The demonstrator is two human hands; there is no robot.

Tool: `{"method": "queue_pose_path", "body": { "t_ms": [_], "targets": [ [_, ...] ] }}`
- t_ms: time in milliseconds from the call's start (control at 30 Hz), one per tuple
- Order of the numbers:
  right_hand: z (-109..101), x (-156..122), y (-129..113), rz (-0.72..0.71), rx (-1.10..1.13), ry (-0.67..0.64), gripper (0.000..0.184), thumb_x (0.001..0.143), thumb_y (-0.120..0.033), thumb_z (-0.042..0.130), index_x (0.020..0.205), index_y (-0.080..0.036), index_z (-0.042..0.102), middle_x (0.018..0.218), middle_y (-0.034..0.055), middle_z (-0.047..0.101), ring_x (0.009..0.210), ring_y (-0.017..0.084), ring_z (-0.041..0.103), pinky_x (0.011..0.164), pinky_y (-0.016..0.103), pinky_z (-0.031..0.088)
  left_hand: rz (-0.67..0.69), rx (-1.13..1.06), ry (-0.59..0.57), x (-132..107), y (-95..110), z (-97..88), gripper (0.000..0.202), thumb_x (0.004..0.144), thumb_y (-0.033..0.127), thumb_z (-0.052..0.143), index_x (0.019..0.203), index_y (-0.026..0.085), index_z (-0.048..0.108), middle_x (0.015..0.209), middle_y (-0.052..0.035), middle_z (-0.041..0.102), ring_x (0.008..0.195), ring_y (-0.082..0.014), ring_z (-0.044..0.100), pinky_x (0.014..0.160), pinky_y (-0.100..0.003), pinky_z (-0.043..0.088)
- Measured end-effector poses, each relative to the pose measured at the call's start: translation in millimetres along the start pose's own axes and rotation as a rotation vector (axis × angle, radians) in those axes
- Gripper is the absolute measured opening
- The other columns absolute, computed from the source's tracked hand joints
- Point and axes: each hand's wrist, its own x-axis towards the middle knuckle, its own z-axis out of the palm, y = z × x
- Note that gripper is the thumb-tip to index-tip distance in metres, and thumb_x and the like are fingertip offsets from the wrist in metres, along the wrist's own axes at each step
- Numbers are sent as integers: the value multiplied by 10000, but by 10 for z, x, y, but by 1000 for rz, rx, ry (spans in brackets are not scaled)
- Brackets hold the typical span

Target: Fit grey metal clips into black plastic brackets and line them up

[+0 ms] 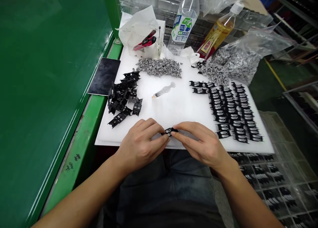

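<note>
A small black bracket with cut-outs (169, 131) is pinched between my two hands, just above the front edge of a white board (159, 117). My left hand (144, 140) grips its left end, fingers closed. On the other end, the thumb and forefinger of my right hand (202, 142) are pressed. To the left lies a loose heap of similar black brackets (124, 97). At the right stand rows of black brackets with silvery pieces on them (231, 110). A syringe with a yellowish tip (164, 89) lies in the middle of the board.
Small grey metal pieces (159, 67) are heaped at the back, and more fill a clear plastic bag (236, 62). Behind stand a clear bottle (184, 22), a tea-coloured bottle (218, 32) and red-handled cutters (146, 40). A dark tablet (104, 76) lies left. Compartment trays (270, 122) sit lower right.
</note>
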Motion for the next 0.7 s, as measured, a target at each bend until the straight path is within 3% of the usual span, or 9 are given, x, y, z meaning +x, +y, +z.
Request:
{"method": "queue_pose_path", "body": {
  "t_ms": [400, 533, 700],
  "targets": [
    [8, -13, 23, 19, 38, 1, 476, 935, 28, 660, 1369, -167, 672, 1315, 180, 683, 1203, 276, 672, 984, 456, 608, 56, 51, 29, 5, 8, 14, 77, 934, 134, 747, 1006, 153, 728, 950, -75, 742, 848, -216, 604, 683, -373, 457],
    [18, -22, 40, 100, 125, 3, 559, 949, 29, 627, 1461, -194, 604, 1397, 171, 647, 1266, 251, 654, 1050, 428, 588, 21, 21, 48, -10, 17, 34, 151, 928, 136, 756, 1071, 122, 710, 955, -80, 734, 858, -207, 613, 719, -372, 523],
    [11, 10, 39, 62, 68, -61, 518, 970, 8, 599, 1450, -187, 614, 1345, 164, 681, 1254, 274, 638, 1040, 471, 570, -17, 26, 24, -12, 18, 42, 138, 939, 163, 746, 1064, 109, 720, 970, -104, 710, 839, -209, 586, 726, -389, 559]
  ]
}}
